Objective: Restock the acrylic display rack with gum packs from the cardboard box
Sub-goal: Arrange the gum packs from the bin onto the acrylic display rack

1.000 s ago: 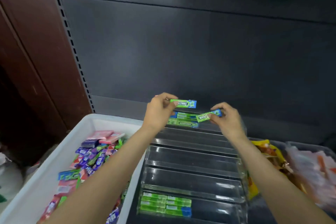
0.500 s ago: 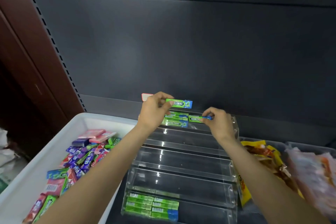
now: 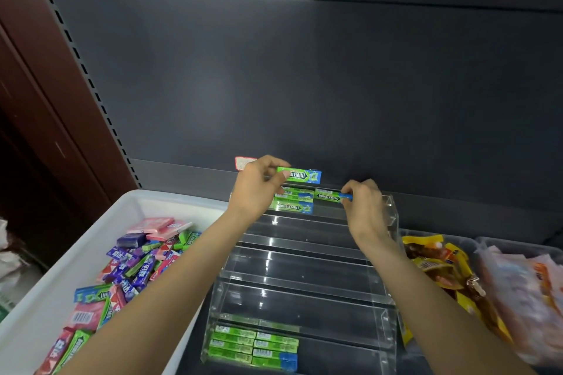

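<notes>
Fingers (image 3: 281,175) of your left hand (image 3: 256,189) pinch one Doublemint pack (image 3: 301,176); your right hand (image 3: 364,207) pinches another (image 3: 330,195) at center frame. Light, stiff, slick wrappers: grip ends.

The dark grey metal shelf (image 3: 170,169) carried it all: a white plastic bin (image 3: 45,292) on the left, the clear stepped acrylic rack (image 3: 304,277) just beside it, and on the right clear tubs (image 3: 475,242) of yellow and pink snack bags.

Green-and-blue gum packs (image 3: 294,206); clear rack (image 3: 304,268)
</notes>
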